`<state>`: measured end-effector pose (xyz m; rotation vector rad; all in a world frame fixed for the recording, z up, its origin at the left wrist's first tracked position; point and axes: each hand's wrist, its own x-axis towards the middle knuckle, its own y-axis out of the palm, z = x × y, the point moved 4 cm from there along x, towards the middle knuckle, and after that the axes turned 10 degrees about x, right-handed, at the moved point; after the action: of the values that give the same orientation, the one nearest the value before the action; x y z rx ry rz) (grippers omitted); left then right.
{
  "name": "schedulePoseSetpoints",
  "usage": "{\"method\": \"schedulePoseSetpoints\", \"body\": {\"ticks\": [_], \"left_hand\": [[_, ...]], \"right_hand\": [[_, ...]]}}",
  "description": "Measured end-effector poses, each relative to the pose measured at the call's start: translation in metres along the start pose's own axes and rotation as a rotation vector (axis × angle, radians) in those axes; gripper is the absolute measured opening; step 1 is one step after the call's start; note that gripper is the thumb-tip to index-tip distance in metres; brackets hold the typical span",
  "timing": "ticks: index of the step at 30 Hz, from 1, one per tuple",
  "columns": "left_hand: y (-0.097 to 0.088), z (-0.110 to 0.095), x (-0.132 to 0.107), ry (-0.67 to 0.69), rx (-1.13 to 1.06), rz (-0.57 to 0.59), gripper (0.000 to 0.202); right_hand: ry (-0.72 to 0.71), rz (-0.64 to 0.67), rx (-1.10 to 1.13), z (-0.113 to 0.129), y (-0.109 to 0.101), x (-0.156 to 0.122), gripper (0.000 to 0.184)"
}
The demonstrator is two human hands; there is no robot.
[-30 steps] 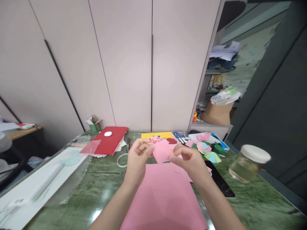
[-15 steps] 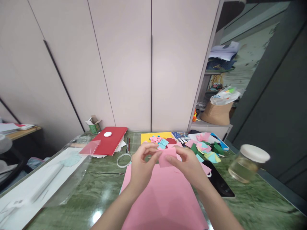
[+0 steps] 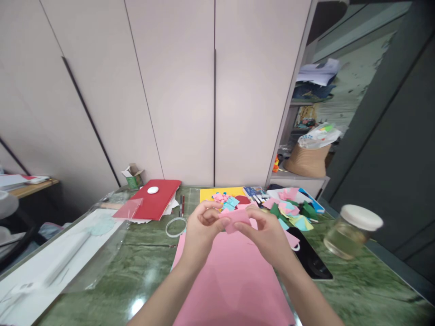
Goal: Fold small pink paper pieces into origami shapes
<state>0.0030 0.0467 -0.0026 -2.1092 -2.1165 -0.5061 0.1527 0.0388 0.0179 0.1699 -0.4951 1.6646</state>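
Observation:
Between my two hands is a small piece of pink paper, held just above a large pink sheet on the table. My left hand pinches its left side between thumb and fingers. On the other side, my right hand grips the paper, its thumb pressed on the near face. The piece looks bent or folded; its far side is hidden by my fingers. Just beyond my fingertips lie small pink and blue paper pieces on a yellow sheet.
A roll of tape and a red folder lie left. Right of my hands are coloured paper scraps, a black tablet and a lidded jar. A clear plastic sleeve covers the left table edge.
The small pink paper showed a squarish face before; now it looks shorter, tilted or folded over. My left thumb has moved slightly onto it. Both hands stay in nearly the same place.

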Motion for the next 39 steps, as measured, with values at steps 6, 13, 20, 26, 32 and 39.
{"method": "schedulePoseSetpoints", "body": {"ticks": [6,13,20,26,32,39], "left_hand": [[0.000,-0.014,-0.002,0.052,0.243,-0.054,0.021],[0.002,-0.015,-0.005,0.049,0.342,0.051,0.017],[0.002,-0.019,-0.006,0.205,0.194,0.042,0.006],[-0.003,-0.010,0.000,0.036,0.217,0.095,0.010],[-0.005,-0.001,0.005,-0.142,0.045,0.167,0.018],[0.001,-0.006,0.003,-0.285,-0.157,0.265,0.027]], "right_hand": [[-0.057,0.024,0.150,-0.003,-0.007,0.003,0.015],[-0.130,-0.058,0.285,-0.007,-0.013,0.002,0.010],[0.038,-0.061,0.421,-0.019,-0.009,0.008,0.010],[-0.032,0.017,0.250,-0.010,-0.012,0.007,0.030],[-0.026,0.206,0.412,-0.005,-0.008,0.003,0.036],[-0.039,0.238,0.475,-0.009,-0.006,0.004,0.043]]}}
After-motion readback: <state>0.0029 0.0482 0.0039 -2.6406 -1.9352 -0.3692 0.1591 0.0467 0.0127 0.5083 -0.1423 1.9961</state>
